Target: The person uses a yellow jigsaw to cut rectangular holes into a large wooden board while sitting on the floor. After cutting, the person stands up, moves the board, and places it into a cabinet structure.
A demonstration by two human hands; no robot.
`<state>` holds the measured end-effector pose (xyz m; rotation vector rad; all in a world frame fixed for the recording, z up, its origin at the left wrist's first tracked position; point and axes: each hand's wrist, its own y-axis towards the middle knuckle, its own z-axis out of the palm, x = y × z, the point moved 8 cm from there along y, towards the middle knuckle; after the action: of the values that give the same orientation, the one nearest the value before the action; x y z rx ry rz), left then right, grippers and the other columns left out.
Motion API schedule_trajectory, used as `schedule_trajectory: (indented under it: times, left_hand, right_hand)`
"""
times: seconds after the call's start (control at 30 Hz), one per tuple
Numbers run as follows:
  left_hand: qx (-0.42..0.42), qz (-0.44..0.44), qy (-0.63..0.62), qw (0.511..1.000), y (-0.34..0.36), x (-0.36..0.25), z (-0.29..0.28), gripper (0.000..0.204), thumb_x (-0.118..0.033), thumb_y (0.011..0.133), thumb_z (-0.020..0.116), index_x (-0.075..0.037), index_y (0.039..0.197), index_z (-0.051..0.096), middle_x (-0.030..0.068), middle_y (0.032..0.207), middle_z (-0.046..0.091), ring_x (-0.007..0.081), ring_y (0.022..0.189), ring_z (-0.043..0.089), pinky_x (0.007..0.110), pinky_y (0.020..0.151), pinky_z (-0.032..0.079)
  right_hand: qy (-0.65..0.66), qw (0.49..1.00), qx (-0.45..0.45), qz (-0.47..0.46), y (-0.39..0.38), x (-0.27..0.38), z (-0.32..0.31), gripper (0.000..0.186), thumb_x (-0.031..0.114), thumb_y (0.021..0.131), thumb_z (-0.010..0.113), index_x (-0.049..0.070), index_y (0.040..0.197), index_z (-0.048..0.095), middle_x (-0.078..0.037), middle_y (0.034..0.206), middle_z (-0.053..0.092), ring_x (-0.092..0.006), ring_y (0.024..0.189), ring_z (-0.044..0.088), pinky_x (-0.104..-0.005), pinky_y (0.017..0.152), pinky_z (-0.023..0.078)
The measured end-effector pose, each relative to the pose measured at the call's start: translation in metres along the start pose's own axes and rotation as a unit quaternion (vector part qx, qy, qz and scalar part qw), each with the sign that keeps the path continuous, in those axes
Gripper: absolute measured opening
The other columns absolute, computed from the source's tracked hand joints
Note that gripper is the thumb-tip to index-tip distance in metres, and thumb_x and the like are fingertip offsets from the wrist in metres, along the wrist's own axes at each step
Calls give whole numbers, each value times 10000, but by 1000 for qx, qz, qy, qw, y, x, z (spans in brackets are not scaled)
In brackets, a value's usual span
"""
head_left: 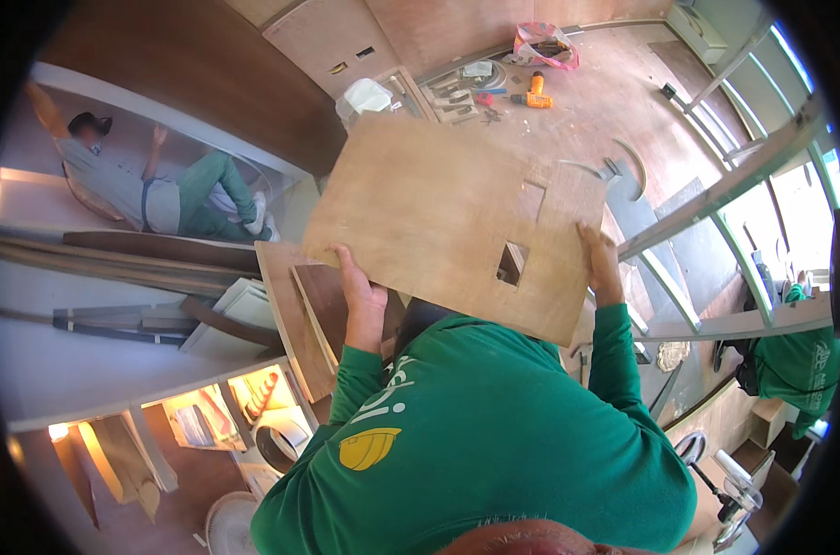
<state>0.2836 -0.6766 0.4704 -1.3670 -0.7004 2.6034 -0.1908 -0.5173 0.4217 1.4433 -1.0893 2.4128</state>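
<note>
A thin tan plywood panel (420,199) is held up in front of me, tilted, with two rectangular cutouts towards its right side. My left hand (361,294) grips its near left edge, the thumb along the face and the other fingers mostly hidden. On the right edge my right hand (602,266) is closed, its remaining fingers out of sight behind the wood. Both arms are in green sleeves. Through the nearer cutout, dark and light shapes show that I cannot make out. Brown boards (323,305) stand beside my left forearm.
An orange cordless drill (534,92), a pink bag (542,46) and hand tools lie on the floor beyond. Metal framing (734,190) slants across the right. One person (152,190) reclines in an opening at left; another in green (790,370) is at far right.
</note>
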Motion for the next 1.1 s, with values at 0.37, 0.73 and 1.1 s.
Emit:
schedule_trajectory:
  times: [0.37,0.73,1.1]
  left_hand:
    - [17,-191,102,976,257,53,47,694,-498,1035,720,-66,1535,508,89,1464,635,267,1270,658,457,1077,550]
    - [328,-266,140,895,330,-10,198,765,-379,1058,720,-35,1647,374,84,1434,616,236,1182,685,386,989,585]
    - [65,156,254,952,596,-299,185,475,-261,1004,786,-56,1389,598,13,1121,687,141,1019,660,334,885,573]
  right_hand:
    - [223,962,-86,132,-5,-105,88,404,208,1033,708,-34,1342,611,-175,1200,735,-314,1058,751,-453,963,647]
    - [293,939,-180,-1,116,-72,170,319,192,1030,699,13,1292,661,-141,1268,730,-288,1120,727,-440,998,616]
    - [405,870,-271,-80,340,-106,140,398,193,1088,617,-85,1373,614,-236,1401,675,-369,1311,653,-510,1154,533]
